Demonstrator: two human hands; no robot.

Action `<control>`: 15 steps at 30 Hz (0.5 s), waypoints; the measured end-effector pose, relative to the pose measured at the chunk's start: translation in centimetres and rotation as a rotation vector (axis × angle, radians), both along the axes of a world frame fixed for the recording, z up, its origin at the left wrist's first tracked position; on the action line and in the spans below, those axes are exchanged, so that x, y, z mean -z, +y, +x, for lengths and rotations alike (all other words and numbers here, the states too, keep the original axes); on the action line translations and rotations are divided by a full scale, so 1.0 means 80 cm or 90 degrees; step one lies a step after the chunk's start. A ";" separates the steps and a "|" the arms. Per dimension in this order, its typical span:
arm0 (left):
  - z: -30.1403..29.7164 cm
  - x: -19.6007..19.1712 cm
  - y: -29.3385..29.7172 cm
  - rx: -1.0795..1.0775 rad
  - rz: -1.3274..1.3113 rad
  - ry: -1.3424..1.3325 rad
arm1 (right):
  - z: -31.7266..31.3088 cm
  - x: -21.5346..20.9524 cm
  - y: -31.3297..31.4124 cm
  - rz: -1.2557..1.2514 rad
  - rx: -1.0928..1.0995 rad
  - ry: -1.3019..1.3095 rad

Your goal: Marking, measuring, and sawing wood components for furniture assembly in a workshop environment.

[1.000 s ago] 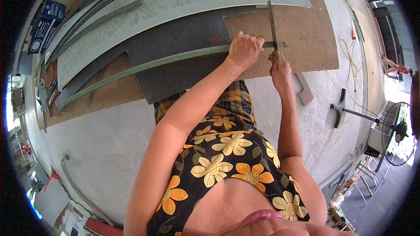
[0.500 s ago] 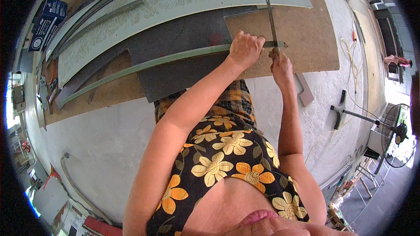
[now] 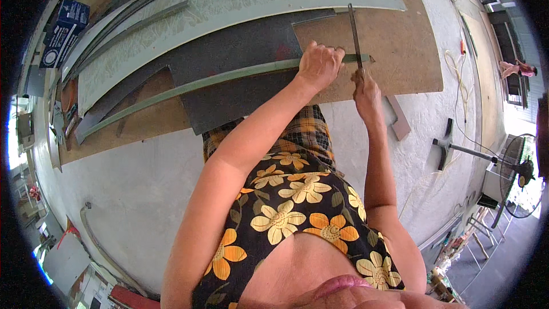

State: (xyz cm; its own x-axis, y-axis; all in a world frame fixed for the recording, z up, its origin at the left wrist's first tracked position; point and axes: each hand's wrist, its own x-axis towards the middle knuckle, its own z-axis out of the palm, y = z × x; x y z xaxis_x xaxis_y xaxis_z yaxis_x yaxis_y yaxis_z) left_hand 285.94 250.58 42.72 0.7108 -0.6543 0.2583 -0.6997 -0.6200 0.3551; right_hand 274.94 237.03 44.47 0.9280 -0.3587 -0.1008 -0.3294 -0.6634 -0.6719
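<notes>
My left hand [image 3: 322,67] is closed around a long, narrow pale-green strip [image 3: 229,73] near its right end. The strip runs left across a dark grey sheet [image 3: 234,46] on the brown board [image 3: 400,46]. My right hand [image 3: 367,92] grips the near end of a long, thin dark file [image 3: 354,34], whose far end points away from me. It crosses the strip at nearly a right angle, just right of my left hand. My right fingers partly cover the file's handle, and exactly how its edge meets the strip is too small to make out.
A long pale patterned panel [image 3: 240,8] lies beyond the grey sheet, with several strips stacked at the far left. A blue box [image 3: 66,31] stands at the left. On the right are a floor fan [image 3: 517,174] and a loose cord [image 3: 457,74].
My right hand and the file have shifted slightly toward me, so the far tip sits nearer. My left hand stays on the strip in about the same place.
</notes>
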 end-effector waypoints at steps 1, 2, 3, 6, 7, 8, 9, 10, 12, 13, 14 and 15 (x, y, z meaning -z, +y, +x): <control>-0.002 -0.001 0.001 0.002 0.020 0.012 | -0.011 0.004 0.002 -0.023 -0.015 -0.031; -0.002 -0.004 -0.002 0.011 0.035 0.025 | -0.029 0.012 -0.001 -0.026 -0.014 -0.034; 0.001 -0.004 -0.001 0.008 0.035 0.023 | -0.051 0.024 -0.004 -0.028 -0.011 -0.058; -0.003 0.000 0.002 0.008 0.009 -0.004 | -0.090 0.009 -0.008 0.018 -0.006 -0.021; -0.003 0.001 0.006 -0.002 0.012 -0.019 | -0.092 -0.004 -0.008 0.064 -0.004 0.035; -0.003 -0.001 0.007 -0.005 0.012 -0.035 | -0.091 -0.019 -0.007 0.063 0.002 0.036; -0.002 -0.003 0.005 0.000 0.011 -0.036 | -0.085 -0.033 -0.009 0.066 0.033 0.017; -0.001 -0.006 0.004 0.004 0.030 -0.012 | -0.079 -0.039 -0.010 0.069 0.062 -0.002; 0.000 -0.008 0.001 0.011 0.046 0.009 | -0.068 -0.037 -0.016 -0.025 0.047 -0.055; -0.001 -0.008 0.001 0.009 0.052 0.004 | -0.065 -0.035 -0.015 -0.030 0.045 -0.035; -0.001 -0.009 0.001 0.005 0.057 0.000 | -0.062 -0.033 -0.014 -0.035 0.041 -0.016; -0.002 -0.009 0.001 0.005 0.055 -0.001 | -0.061 -0.033 -0.011 -0.037 0.040 -0.017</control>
